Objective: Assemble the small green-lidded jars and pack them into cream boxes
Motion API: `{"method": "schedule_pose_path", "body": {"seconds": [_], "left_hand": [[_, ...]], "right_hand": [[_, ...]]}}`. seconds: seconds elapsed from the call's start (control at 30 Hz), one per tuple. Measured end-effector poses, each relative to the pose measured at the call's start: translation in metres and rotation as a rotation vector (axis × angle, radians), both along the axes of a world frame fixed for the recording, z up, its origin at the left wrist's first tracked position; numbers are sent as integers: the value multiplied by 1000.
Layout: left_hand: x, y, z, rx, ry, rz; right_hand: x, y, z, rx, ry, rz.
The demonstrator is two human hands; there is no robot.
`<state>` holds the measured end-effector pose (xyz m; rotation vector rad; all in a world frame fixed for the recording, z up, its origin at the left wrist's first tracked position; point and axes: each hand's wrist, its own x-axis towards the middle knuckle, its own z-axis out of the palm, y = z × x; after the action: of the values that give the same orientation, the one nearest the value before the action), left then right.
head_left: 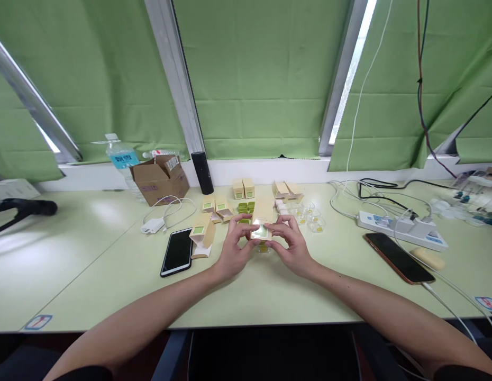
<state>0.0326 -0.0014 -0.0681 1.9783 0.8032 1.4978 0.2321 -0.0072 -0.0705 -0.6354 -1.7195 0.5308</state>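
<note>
Bare forearms (162, 307) lead to left hand (233, 253) and right hand (294, 248), fingers bent, together pinching a cream cardboard box with a green window (262, 214); small green square containers (243, 206) stand just beyond, clear plastic cups (317, 224) beyond the right fingers.

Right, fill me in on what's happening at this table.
A person's left hand and right hand together hold a small cream windowed carton by its near end. Green plastic cups sit just behind it, and clear plastic containers lie to the right. A similar carton lies open on the left, beside a phone.
</note>
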Motion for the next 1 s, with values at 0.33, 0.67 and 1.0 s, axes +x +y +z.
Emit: {"method": "schedule_pose_path", "body": {"seconds": [0.33,0.67,1.0], "left_hand": [[-2,1,3,119,149,165],[-18,34,5,-82,-93,269],[-17,32,-3,-227,-98,-98]], "right_hand": [[2,-4,0,252,-376,0],[9,9,0,100,-535,-207],[10,13,7,-64,-882,-282]]}}
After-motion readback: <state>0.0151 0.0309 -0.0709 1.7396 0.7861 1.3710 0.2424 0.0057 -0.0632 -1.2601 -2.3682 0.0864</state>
